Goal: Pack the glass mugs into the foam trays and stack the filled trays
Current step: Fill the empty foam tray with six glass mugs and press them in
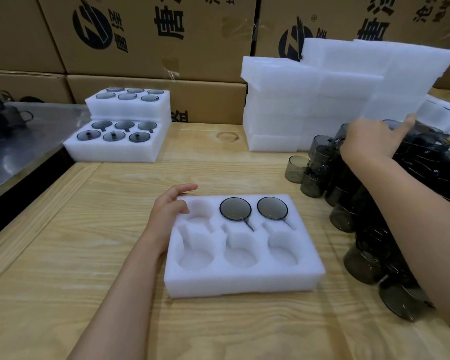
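A white foam tray [244, 279] with six pockets lies on the wooden table in front of me. Two smoky glass mugs sit rim-up in its back row, one in the middle pocket [235, 209] and one in the right pocket [272, 208]. The other pockets hold nothing. My left hand [166, 209] rests on the tray's back left corner, thumb on top and fingers relaxed. My right hand [369, 141] reaches over the pile of dark glass mugs [361, 203] at the right, one finger stretched out. Its other fingers are hidden, so any hold on a mug cannot be made out.
Two filled foam trays [120, 149] are stacked stepwise at the back left. A tall stack of foam trays [296, 105] stands at the back right, before a wall of cardboard boxes [153, 35]. A metal surface [37, 131] adjoins the table's left edge.
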A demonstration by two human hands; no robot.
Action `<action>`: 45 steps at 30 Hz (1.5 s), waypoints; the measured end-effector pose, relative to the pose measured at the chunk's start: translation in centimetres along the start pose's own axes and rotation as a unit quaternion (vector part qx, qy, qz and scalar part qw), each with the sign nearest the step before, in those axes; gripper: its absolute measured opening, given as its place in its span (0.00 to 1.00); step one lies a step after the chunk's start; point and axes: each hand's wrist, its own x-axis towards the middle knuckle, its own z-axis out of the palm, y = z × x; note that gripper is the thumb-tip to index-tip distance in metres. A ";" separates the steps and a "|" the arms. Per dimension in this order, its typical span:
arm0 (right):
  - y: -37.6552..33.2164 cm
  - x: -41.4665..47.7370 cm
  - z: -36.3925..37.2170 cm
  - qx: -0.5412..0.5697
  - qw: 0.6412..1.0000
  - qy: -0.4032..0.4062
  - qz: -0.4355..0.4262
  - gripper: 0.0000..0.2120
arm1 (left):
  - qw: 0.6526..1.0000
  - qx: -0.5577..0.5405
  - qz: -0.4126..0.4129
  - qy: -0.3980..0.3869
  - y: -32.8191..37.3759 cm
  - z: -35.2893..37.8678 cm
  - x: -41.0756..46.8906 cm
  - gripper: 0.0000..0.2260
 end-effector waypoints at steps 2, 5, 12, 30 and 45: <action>0.0 -0.1 -0.7 0.056 0.997 0.040 -0.029 0.08 | 1.000 0.007 0.001 0.001 0.0 -0.1 0.1 0.24; -0.8 -1.2 -2.3 0.190 0.968 0.100 -0.132 0.06 | 1.000 0.003 0.010 0.000 -0.2 -0.1 0.1 0.18; -5.9 -8.7 -6.3 0.434 0.776 0.075 -0.452 0.02 | 0.998 -0.066 -0.021 0.004 -0.5 0.1 0.3 0.13; -9.9 -13.8 -3.8 0.295 0.753 -0.074 -0.584 0.07 | 0.986 -0.152 0.007 -0.070 -0.1 0.3 -0.1 0.29; -10.0 -16.5 -1.3 0.379 0.746 -0.176 -0.518 0.21 | 0.994 0.004 0.091 -0.054 -0.1 0.0 0.0 0.16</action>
